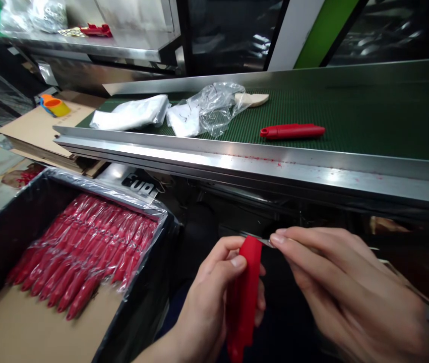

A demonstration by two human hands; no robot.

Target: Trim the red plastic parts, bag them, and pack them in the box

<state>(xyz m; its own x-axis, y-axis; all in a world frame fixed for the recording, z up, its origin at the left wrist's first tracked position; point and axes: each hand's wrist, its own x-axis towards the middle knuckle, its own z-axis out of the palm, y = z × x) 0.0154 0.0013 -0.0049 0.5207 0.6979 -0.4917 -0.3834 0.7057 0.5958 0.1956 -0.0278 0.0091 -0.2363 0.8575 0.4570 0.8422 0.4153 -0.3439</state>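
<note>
My left hand (214, 287) is wrapped round a long red plastic part (247, 287), which stands nearly upright with its flat end at the top. Thumb and fingers press it from both sides. My right hand (335, 272) is closed in a pinch on a thin metal blade (266, 243), whose tip touches the top edge of the red part. Most of the blade's handle is hidden inside my right hand. Another red part (293, 131) lies on the green conveyor belt (373, 116), beyond both hands.
A lined bin (134, 282) at the left holds several wrapped red parts (93, 242). The conveyor's metal edge (237, 161) runs across in front. Plastic bags (131, 113) lie on the belt; an orange and yellow tape roll (56, 106) sits on stacked cardboard (74, 108).
</note>
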